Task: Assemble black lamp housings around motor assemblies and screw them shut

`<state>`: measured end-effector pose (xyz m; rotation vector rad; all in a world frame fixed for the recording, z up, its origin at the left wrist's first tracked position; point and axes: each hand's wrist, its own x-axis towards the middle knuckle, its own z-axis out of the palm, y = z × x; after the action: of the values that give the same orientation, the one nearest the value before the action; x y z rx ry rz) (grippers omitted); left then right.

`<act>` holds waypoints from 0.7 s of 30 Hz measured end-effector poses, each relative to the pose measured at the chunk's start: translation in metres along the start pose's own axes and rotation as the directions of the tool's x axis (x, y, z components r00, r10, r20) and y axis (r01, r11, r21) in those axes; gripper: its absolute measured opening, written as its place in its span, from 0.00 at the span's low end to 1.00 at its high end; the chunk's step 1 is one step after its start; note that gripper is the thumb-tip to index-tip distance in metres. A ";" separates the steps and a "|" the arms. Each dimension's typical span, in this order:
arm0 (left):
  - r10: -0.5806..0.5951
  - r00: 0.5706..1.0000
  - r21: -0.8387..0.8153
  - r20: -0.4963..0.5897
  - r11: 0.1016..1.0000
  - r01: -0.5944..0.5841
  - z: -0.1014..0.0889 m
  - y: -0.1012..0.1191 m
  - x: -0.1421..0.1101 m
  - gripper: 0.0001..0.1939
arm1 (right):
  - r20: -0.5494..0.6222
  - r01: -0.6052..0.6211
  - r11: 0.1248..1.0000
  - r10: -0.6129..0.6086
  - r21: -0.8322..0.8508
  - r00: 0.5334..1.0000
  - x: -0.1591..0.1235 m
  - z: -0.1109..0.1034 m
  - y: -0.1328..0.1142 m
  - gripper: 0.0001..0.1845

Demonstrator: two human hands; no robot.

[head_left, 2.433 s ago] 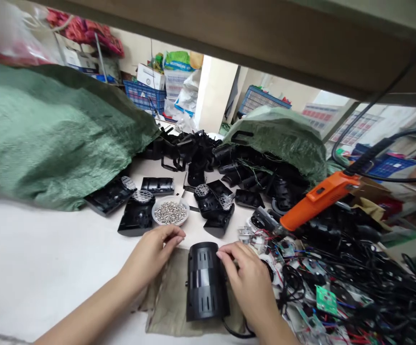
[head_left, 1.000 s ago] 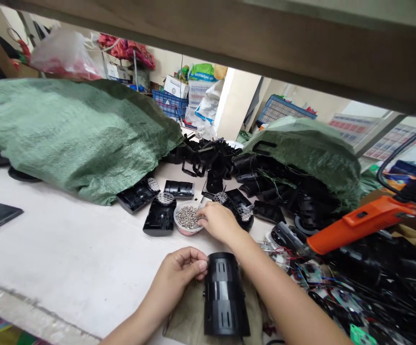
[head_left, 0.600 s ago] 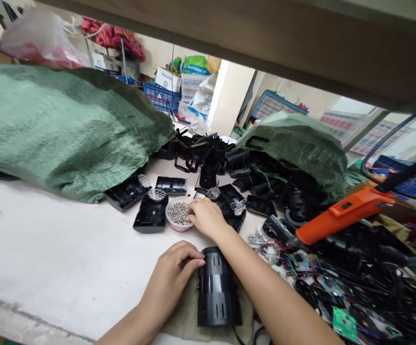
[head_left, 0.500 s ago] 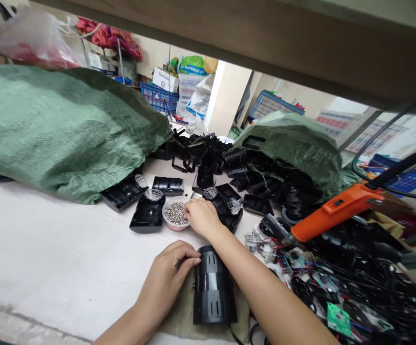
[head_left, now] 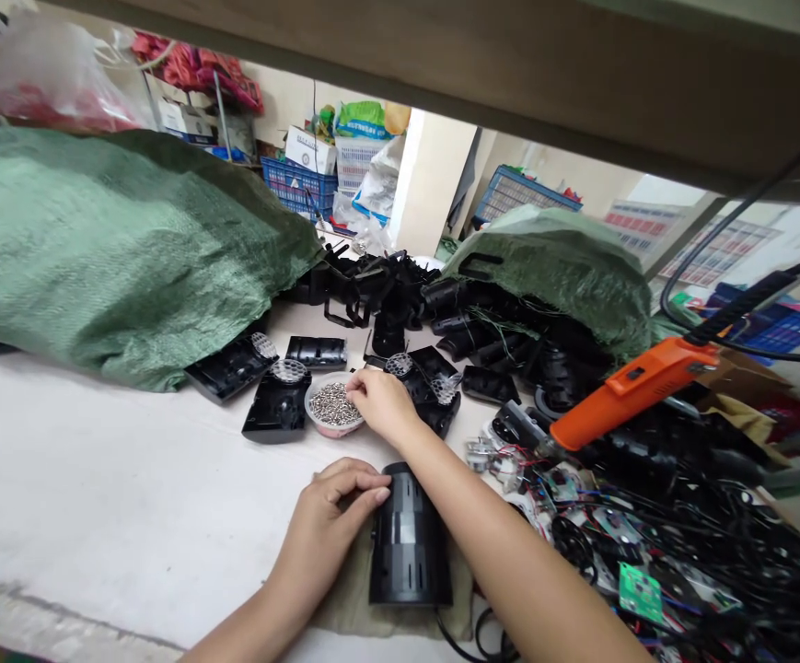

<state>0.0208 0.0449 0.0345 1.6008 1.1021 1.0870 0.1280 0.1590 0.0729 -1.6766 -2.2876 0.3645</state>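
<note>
A black slotted cylinder housing (head_left: 410, 539) lies on a grey-brown cloth (head_left: 351, 589) near the front of the white table (head_left: 110, 497). My left hand (head_left: 334, 525) rests against the cylinder's left side, fingers curled with the tips on its top end. My right hand (head_left: 382, 405) reaches over to a small round dish of silver screws (head_left: 330, 408), fingers pinched together at the dish's right rim. What the pinch holds is too small to see.
Black plastic covers (head_left: 275, 410) surround the dish. A heap of black parts (head_left: 386, 295) lies behind, between two green woven sacks (head_left: 110, 249). An orange electric screwdriver (head_left: 631, 391) hangs at the right above tangled wires and circuit boards (head_left: 638, 589). A shelf beam (head_left: 441, 55) runs overhead.
My right hand left the cylinder and reached forward to the screw dish, where it now pinches. My left hand moved from the cloth's edge onto the cylinder's left side.
</note>
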 end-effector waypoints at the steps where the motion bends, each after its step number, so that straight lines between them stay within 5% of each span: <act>1: 0.002 1.000 0.001 -0.003 1.000 -0.002 0.000 -0.001 -0.001 0.08 | -0.005 0.000 1.000 0.000 0.013 1.000 0.000 0.001 0.000 0.13; 15: 0.031 1.000 0.071 0.002 0.997 -0.031 0.013 -0.010 -0.036 0.20 | -0.138 0.008 0.987 0.014 0.159 0.990 0.006 0.005 0.001 0.12; 21: 0.009 1.000 0.292 0.009 0.956 -0.011 -0.009 -0.008 -0.022 0.19 | -0.181 0.035 0.972 0.008 0.234 0.983 -0.004 -0.006 -0.001 0.11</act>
<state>0.0053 0.0269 0.0251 1.8392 1.2979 0.9565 0.1304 0.1547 0.0789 -1.5093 -2.0351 0.4435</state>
